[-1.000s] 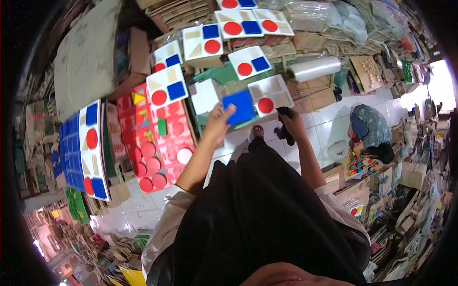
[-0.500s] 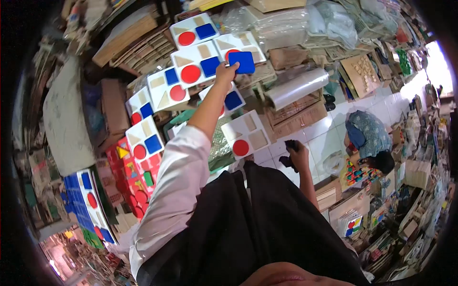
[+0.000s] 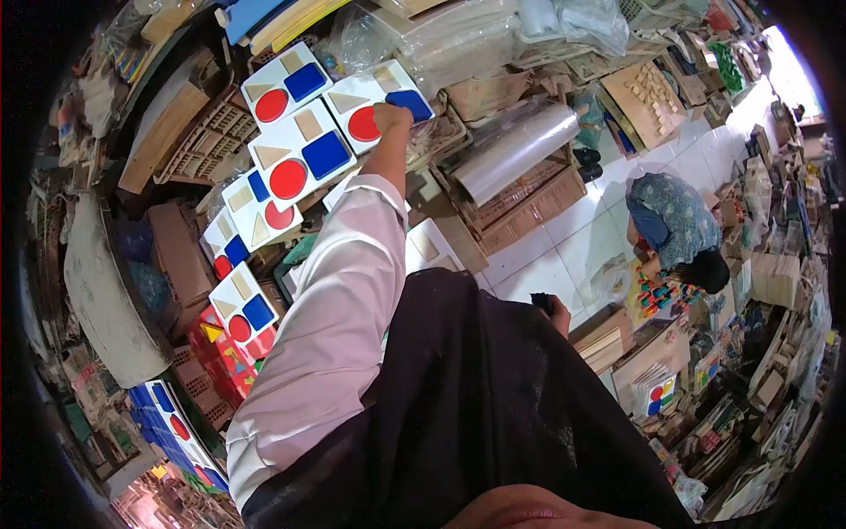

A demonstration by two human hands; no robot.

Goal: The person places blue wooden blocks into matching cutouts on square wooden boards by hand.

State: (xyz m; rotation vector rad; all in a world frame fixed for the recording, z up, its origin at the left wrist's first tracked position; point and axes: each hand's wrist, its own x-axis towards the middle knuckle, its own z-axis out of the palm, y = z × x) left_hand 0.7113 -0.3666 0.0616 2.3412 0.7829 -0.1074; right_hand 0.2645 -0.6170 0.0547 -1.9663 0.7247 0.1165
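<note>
My left hand [image 3: 392, 118] reaches far forward, its fingers closed at the near edge of a blue square piece [image 3: 411, 105]. That piece lies over the lower right corner of a white shape board [image 3: 357, 89], beside the red disc [image 3: 363, 124] set in it. Just left is another white board [image 3: 287, 145] with a red disc [image 3: 288, 180] and a blue square [image 3: 326, 154]. Low at my right side, my right hand [image 3: 559, 316] is partly hidden by my black garment and grips a small black thing [image 3: 541, 301] whose kind I cannot tell.
More white boards [image 3: 264, 79] overlap in a row curving down to the left. A clear plastic roll [image 3: 520, 152] rests on cardboard boxes [image 3: 533, 212] ahead to the right. On the tiled floor [image 3: 573, 256] another person [image 3: 671, 220] bends over colourful pieces [image 3: 665, 295].
My left hand has brought the blue square forward and down onto the far board's corner. The view has shifted, and my right hand is now more hidden behind the garment.
</note>
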